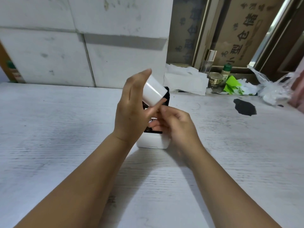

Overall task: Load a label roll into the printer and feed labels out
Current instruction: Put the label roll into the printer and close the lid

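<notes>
My left hand [131, 106] holds a white label roll [153, 92] between thumb and fingers, lifted above the printer and tilted to the right. The small printer [152, 143] has a white body and a black open compartment; it sits on the white table [65, 129] right beneath both hands and is mostly hidden by them. My right hand [176, 125] is just below the roll with its fingers curled, the fingertips pinched at the roll's lower edge. I cannot make out a loose label end there.
Crumpled white paper [185, 79], a glass jar [215, 79], a small green-capped bottle [226, 69], green paper scraps [232, 86] and a clear plastic bag [273, 89] lie along the back right. A dark patch [245, 106] marks the table. White blocks [82, 43] form a wall behind.
</notes>
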`<state>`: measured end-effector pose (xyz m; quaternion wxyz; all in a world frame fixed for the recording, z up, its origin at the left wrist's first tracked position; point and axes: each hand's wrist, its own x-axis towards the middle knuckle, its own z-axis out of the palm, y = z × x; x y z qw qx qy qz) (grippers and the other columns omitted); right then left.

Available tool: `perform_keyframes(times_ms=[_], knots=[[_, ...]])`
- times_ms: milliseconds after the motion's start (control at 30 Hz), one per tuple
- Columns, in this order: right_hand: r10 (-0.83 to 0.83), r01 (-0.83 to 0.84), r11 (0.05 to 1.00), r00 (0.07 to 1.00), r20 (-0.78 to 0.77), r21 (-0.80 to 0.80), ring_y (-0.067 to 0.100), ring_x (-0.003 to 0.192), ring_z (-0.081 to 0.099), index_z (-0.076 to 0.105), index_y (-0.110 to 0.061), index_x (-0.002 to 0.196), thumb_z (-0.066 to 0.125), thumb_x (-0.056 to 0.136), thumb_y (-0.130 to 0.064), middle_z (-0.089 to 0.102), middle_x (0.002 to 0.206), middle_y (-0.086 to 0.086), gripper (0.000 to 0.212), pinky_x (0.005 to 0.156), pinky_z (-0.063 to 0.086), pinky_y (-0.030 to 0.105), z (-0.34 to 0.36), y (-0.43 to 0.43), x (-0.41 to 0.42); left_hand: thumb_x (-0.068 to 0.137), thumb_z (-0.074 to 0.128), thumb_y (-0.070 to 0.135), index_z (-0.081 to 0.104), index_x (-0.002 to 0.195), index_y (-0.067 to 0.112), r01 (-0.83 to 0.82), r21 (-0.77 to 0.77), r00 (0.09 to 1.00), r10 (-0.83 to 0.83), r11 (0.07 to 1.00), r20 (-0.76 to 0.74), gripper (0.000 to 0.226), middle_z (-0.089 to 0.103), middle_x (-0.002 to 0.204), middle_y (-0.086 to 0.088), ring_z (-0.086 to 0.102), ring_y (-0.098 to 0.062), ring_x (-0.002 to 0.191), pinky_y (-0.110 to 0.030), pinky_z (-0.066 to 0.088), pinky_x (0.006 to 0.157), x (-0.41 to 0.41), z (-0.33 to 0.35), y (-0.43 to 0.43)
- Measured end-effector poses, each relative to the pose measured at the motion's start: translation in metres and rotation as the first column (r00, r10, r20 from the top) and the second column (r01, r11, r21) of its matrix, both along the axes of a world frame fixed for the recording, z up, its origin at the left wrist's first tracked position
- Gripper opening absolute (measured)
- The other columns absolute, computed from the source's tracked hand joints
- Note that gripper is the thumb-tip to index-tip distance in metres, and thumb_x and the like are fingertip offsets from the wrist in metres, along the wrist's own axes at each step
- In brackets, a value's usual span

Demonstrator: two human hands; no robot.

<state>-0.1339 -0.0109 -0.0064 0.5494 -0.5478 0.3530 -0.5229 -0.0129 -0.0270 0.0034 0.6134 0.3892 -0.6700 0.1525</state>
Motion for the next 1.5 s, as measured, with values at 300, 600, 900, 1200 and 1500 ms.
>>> perform_keyframes(times_ms=[300,600,900,1200,1500], knots=[[0.095,-0.19,0.967,0.888,0.45,0.169,0.035,0.096,0.062,0.049,-0.012,0.102,0.039,0.099,-0.025,0.066,0.099,0.02,0.017,0.093,0.051,0.043,0.004,-0.007,-0.006,0.075,0.077,0.028,0.041,0.123,0.014,0.057,0.043,0.988,-0.05,0.997,-0.144,0.061,0.041,0.112,0.0,0.041,-0.003,0.104,-0.033,0.052,0.081,-0.009,-0.004,0.004],[-0.107,0.036,0.983,0.908,0.405,0.179,0.015,0.082,0.065,0.07,-0.009,0.091,0.048,0.095,-0.016,0.07,0.085,0.006,0.023,0.078,0.055,0.022,0.003,-0.013,-0.015,0.074,0.077,0.022,0.039,0.122,0.019,0.117,0.21,0.988,-0.093,0.971,-0.123,0.061,0.044,0.11,-0.002,0.04,0.004,0.097,-0.001,0.037,0.082,-0.011,-0.015,-0.001],[-0.293,0.267,0.955,0.914,0.28,0.128,0.006,0.067,0.062,0.073,-0.015,0.088,0.054,0.092,-0.007,0.069,0.066,-0.005,0.021,0.074,0.051,0.02,0.002,-0.016,-0.017,0.072,0.08,0.023,0.045,0.13,0.009,0.17,0.366,0.981,-0.121,0.915,-0.153,0.069,0.045,0.116,0.005,0.042,0.019,0.1,0.001,0.036,0.083,-0.011,-0.019,-0.003],[-0.485,0.48,0.861,0.874,0.012,-0.166,0.005,0.087,0.068,0.07,-0.032,0.084,0.057,0.09,-0.012,0.072,0.082,-0.014,0.025,0.08,0.052,0.018,0.002,-0.008,-0.012,0.066,0.082,0.03,0.042,0.13,0.026,0.188,0.406,0.982,-0.165,0.895,-0.091,0.076,0.048,0.111,0.008,0.045,0.003,0.092,0.002,0.038,0.078,-0.012,-0.016,-0.002],[-0.451,0.391,0.84,0.889,-0.081,-0.377,0.001,0.09,0.065,0.054,-0.035,0.086,0.059,0.087,-0.01,0.068,0.092,-0.015,0.026,0.073,0.051,0.015,0.0,-0.001,-0.005,0.069,0.079,0.024,0.04,0.129,0.024,0.224,0.474,0.968,-0.138,0.852,-0.209,0.072,0.055,0.103,0.012,0.063,-0.014,0.09,-0.022,0.053,0.075,-0.009,-0.014,-0.001]])
